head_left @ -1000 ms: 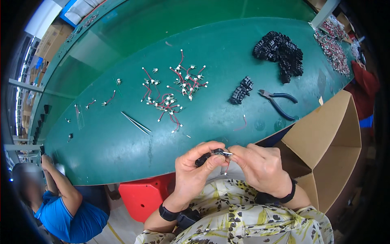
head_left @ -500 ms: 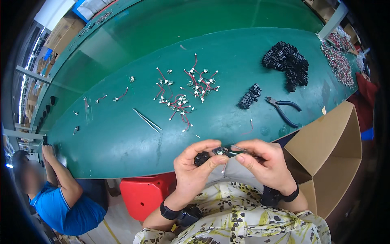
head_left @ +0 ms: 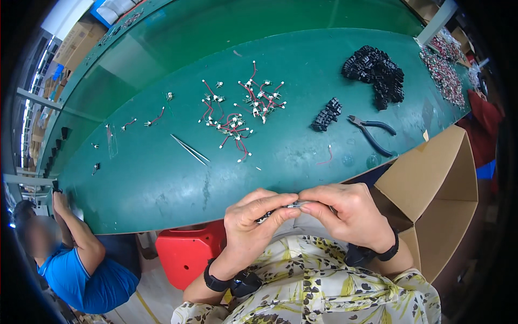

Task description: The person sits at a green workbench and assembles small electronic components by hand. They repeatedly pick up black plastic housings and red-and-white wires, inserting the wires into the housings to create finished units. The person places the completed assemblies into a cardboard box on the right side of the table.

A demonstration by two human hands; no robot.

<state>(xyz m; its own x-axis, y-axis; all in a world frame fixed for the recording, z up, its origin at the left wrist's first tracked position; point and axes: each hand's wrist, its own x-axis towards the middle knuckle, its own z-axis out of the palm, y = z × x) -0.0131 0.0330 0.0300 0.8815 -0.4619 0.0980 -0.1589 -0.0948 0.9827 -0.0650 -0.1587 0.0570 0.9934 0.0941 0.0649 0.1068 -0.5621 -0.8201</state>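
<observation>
Head view, left hand (head_left: 251,218): fingers pinching a small dark part (head_left: 264,217), mostly hidden, at the near edge of the green table (head_left: 280,162)
Right hand (head_left: 349,215): thumb and forefinger closed on a slim grey piece (head_left: 308,203), meeting the left fingertips
Red-wired connectors (head_left: 236,126): loosely clustered on the table, tweezers (head_left: 182,142) lying to their lower left
Cutters (head_left: 363,125): handles spread, beside a short row of black parts (head_left: 327,114)

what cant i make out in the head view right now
Head view:
Black part in the left hand: mostly hidden by the fingers.
Slim grey tool in the right hand: mostly covered by that hand.
Single pieces in the red-and-white pile: too small, near the right edge.
</observation>
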